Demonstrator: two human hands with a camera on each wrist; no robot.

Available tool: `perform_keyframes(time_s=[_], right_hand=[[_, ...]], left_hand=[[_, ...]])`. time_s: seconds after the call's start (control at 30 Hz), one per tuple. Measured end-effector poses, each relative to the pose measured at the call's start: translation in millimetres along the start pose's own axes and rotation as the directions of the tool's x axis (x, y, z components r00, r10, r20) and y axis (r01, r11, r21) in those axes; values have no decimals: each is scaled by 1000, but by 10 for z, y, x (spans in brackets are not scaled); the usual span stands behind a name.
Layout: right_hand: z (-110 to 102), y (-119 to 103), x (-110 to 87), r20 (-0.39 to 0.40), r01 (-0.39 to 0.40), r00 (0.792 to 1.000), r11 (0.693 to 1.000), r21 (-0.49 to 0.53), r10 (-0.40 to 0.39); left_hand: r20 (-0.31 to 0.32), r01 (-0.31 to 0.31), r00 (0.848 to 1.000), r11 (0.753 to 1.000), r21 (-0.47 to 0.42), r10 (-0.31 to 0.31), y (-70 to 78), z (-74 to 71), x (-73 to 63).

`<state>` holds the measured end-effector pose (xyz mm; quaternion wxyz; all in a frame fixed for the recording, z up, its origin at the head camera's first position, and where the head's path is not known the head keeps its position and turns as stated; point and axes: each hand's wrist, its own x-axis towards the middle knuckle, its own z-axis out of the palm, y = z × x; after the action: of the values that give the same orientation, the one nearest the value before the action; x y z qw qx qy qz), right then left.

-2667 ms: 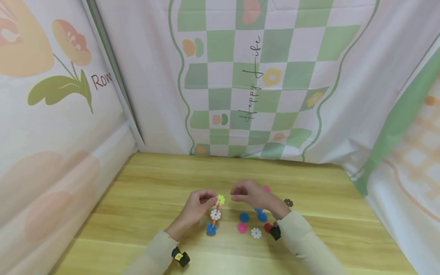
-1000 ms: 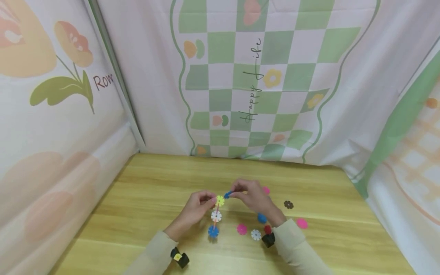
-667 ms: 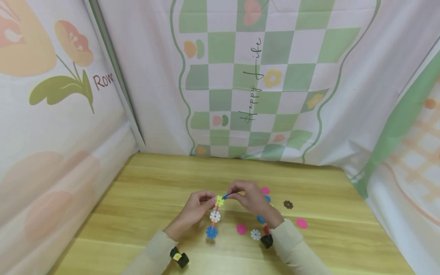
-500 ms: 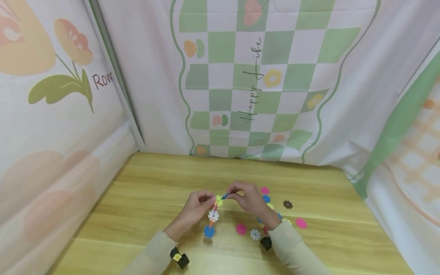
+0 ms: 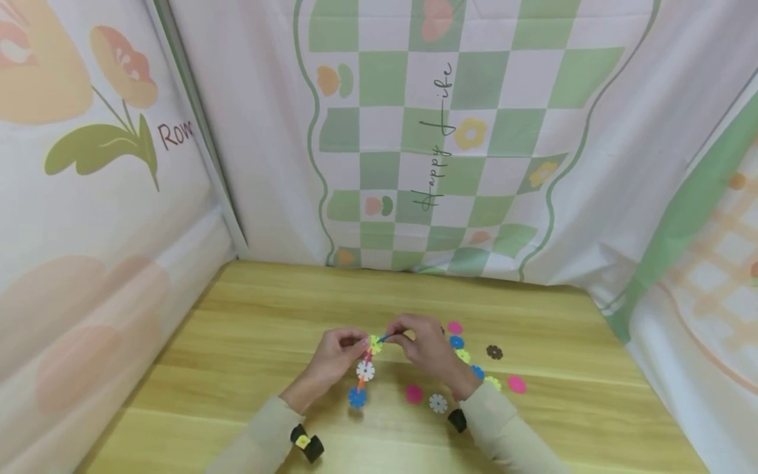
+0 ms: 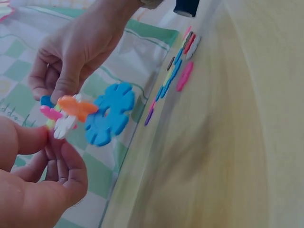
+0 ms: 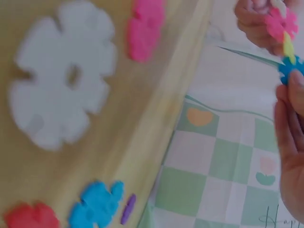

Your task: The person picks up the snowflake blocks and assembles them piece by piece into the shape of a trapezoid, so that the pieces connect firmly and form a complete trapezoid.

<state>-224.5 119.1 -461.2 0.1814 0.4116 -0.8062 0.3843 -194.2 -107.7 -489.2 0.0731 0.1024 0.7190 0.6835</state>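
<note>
Over the counter (image 5: 266,309), two hands work at a flower-disc chain (image 5: 365,371).
At nine o'clock, our left hand's (image 5: 326,359) fingers pinch closed on the chain's yellow disc (image 5: 376,344), likely to steady it, the rest hanging toward seven; at three, our right hand's (image 5: 428,342) fingers pinch a blue disc (image 5: 384,338) edge-on against it, seemingly to match slots. A loose white disc (image 5: 437,403) lies at four, presumably within easy reach.

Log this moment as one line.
left hand: pinches yellow disc | right hand: holds blue disc at yellow disc's edge | hanging below: pink disc, white disc, orange disc, bottom blue disc | table: loose discs
</note>
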Motion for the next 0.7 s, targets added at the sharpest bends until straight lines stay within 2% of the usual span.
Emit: perform_keyframes(time_s=[0.13, 0.27, 0.37, 0.47, 0.6, 0.7], right_hand=[[-107, 15, 24, 136, -79, 988, 994, 78, 68], [-188, 11, 55, 230, -93, 971, 991, 95, 69], [-216, -9, 68, 268, -77, 962, 993, 87, 51], [-217, -21, 65, 292, -71, 956, 993, 96, 40], [-212, -41, 55, 322, -93, 945, 988, 124, 48], [-234, -61, 38, 345, -131, 934, 986, 103, 88]], left_hand=[[72, 1, 997, 1000, 26, -3, -5, -31, 23], [144, -2, 990, 998, 68, -8, -6, -41, 28], [202, -12, 979, 996, 85, -5, -8, -32, 27], [247, -19, 969, 998, 62, 3, -5, -14, 17], [264, 4, 965, 1000, 27, -11, -6, 8, 4], [257, 20, 966, 1000, 22, -25, -13, 13, -5]])
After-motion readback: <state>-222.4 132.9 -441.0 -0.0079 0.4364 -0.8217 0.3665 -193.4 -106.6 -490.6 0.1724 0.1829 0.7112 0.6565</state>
